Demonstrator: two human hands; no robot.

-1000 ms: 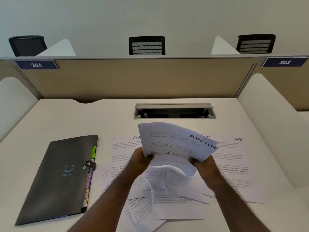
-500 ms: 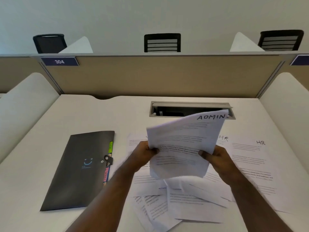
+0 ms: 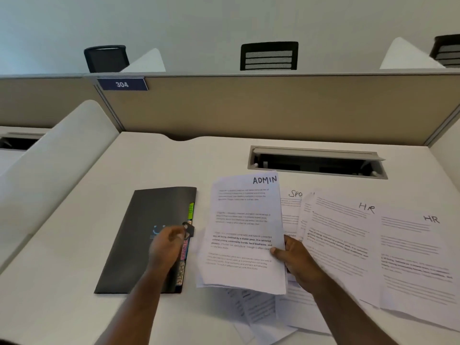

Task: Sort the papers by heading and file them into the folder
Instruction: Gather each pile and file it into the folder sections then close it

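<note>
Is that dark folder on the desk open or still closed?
Closed. The dark folder lies flat with its cover down; the left hand is at its clasp, with coloured tabs showing along the edge.

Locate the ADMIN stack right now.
In the head view the ADMIN stack sits centre, held by the right hand, between the dark folder and the HR sheets.

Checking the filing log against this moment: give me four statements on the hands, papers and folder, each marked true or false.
1. The right hand holds the ADMIN papers. True.
2. The left hand also grips that stack. False: it is at the folder's clasp.
3. The folder lies open. False: it lies closed.
4. Two sheets headed HR lie right of the ADMIN papers. True.
</note>
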